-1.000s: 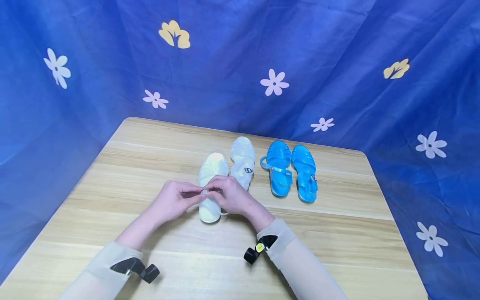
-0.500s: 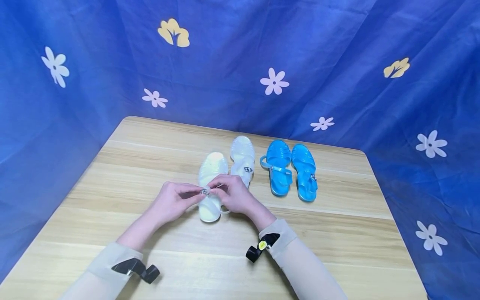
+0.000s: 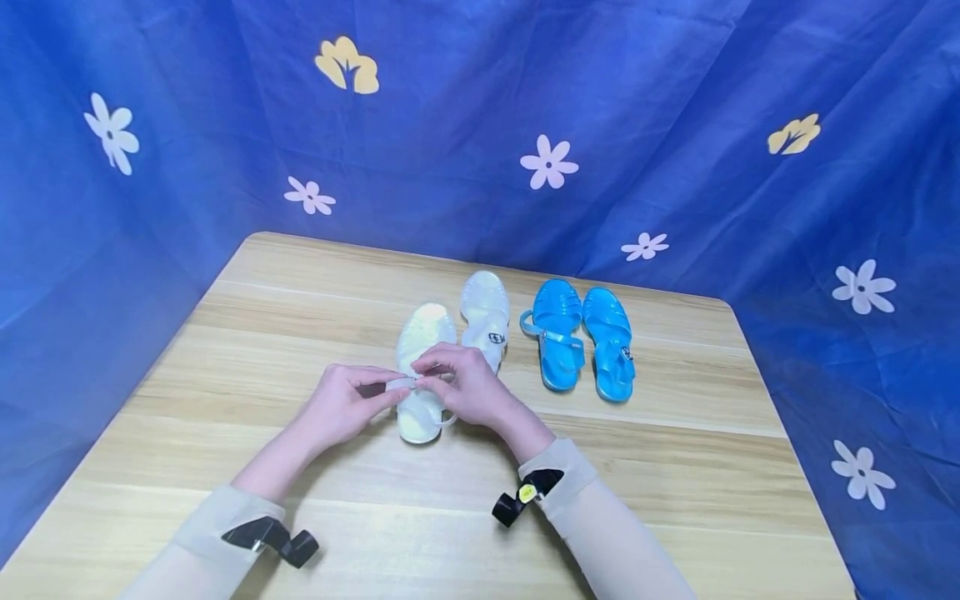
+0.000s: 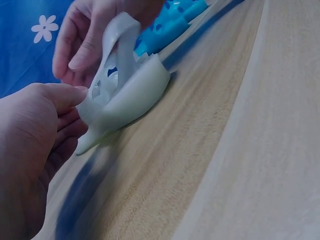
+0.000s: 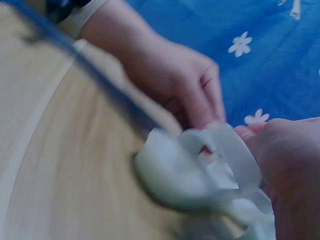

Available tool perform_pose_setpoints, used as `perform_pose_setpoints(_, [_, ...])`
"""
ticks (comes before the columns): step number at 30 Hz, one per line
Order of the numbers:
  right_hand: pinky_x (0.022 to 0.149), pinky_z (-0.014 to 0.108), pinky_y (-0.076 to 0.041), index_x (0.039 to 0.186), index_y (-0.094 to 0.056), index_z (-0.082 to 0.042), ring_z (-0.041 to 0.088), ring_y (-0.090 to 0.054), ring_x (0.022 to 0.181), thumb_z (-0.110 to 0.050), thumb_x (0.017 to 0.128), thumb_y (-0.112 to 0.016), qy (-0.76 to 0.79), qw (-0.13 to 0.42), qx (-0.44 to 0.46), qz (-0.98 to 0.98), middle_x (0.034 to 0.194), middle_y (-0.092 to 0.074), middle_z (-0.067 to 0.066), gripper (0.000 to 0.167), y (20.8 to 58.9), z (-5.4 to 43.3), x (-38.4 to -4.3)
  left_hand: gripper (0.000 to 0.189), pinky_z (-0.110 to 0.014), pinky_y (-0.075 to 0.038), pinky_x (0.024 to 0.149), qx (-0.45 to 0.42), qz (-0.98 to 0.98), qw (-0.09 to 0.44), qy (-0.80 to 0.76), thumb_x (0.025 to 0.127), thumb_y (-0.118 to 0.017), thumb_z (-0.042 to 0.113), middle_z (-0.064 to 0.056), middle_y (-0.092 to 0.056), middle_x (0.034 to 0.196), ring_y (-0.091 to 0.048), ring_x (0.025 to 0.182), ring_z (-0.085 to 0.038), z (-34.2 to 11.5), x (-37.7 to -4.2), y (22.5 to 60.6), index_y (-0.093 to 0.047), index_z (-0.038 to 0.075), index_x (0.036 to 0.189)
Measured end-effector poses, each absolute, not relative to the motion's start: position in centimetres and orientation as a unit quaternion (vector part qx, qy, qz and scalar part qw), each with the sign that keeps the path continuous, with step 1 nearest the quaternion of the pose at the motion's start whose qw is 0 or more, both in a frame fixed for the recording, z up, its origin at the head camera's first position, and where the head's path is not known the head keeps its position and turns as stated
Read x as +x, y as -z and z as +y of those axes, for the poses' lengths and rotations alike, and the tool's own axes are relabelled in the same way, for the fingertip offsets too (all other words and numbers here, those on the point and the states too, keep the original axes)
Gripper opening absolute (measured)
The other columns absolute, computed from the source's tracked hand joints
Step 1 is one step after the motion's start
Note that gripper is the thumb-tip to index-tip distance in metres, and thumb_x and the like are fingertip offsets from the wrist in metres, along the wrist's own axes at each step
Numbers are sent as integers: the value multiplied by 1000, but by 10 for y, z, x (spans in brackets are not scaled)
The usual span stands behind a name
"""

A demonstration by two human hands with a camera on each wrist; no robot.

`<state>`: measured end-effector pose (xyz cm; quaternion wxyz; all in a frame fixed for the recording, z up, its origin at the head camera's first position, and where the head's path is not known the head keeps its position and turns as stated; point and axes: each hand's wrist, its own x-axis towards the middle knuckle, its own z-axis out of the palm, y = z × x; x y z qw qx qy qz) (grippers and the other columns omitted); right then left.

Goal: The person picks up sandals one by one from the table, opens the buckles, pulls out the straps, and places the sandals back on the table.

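Observation:
A white sandal (image 3: pixel 427 329) lies on the wooden table, toe pointing away, below both hands. My left hand (image 3: pixel 348 406) pinches the sandal's strap (image 3: pixel 400 383) between thumb and fingertips, from the left. From the other side, my right hand (image 3: pixel 468 387) pinches the strap's end near the small buckle, which the fingers mostly hide. In the right wrist view the sandal's heel (image 5: pixel 170 170) and a raised loop of strap show beside the fingertips. The left wrist view has the heel (image 4: pixel 132 97) tilted in front of my left thumb.
A second white sandal (image 3: pixel 482 296) lies just right of the first, partly behind my right hand. Farther right are two blue sandals (image 3: pixel 557 308), side by side. A blue flowered curtain (image 3: pixel 450 125) hangs behind the table (image 3: pixel 360 533).
The round buckle that showed between the fingertips half a second ago is now turned or covered, and a length of strap shows there instead. Both hands stay in nearly the same place.

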<state>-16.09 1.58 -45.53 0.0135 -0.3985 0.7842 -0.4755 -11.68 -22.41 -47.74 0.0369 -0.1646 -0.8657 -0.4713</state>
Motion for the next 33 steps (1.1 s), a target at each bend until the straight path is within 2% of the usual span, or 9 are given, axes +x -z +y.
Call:
perform_pose_setpoints(5, [101,26,-52,123,-73,2,23,-68,114,-4,98,-76,370,-18,-422,827,121,-72,10,25,439,16,-162,19,-37,-56,99,-162,-864,38,474,92,-86,26,8,-79,107,-74,109,-17,-224,-117,477,-85,19,110])
perform_pose_setpoints(9, [111,28,-45,127,-73,-2,20,-63,125,-16,103,-72,251,15,-426,869,128,-71,7,28,432,12,-162,18,-36,-57,95,-162,-867,41,469,93,-85,25,4,-79,108,-74,107,-19,-225,-116,478,-84,16,110])
perform_pose_setpoints(12, [114,31,-43,127,-74,-6,18,-63,125,-25,105,-70,202,40,-425,881,126,-72,4,29,434,8,-163,19,-40,-60,90,-163,-869,40,465,94,-84,23,2,-79,108,-74,102,-20,-226,-116,477,-82,14,110])
perform_pose_setpoints(16, [108,29,-47,123,-76,-7,16,-65,118,-25,104,-70,227,57,-403,885,119,-75,2,27,437,6,-163,21,-41,-62,86,-180,-867,47,462,93,-85,21,4,-77,110,-73,96,-17,-226,-116,474,-79,13,113])
perform_pose_setpoints(24, [94,22,-53,112,-80,-9,10,-67,106,-20,100,-76,322,69,-355,875,109,-76,-1,17,440,7,-161,20,-42,-59,90,-235,-878,51,414,94,-84,22,8,-74,112,-69,101,-15,-221,-120,462,-79,17,113])
perform_pose_setpoints(29, [94,23,-52,109,-79,-11,7,-65,103,-15,98,-78,373,75,-343,859,105,-74,-5,12,442,9,-160,19,-41,-57,83,-250,-886,47,388,93,-85,22,4,-72,102,-66,91,-15,-217,-122,458,-78,16,110])
perform_pose_setpoints(33, [95,26,-51,108,-78,-11,8,-63,103,-11,96,-79,392,66,-349,849,103,-73,-4,12,443,10,-159,20,-38,-55,78,-266,-888,59,372,91,-86,19,2,-72,101,-64,87,-15,-216,-123,458,-78,14,109])
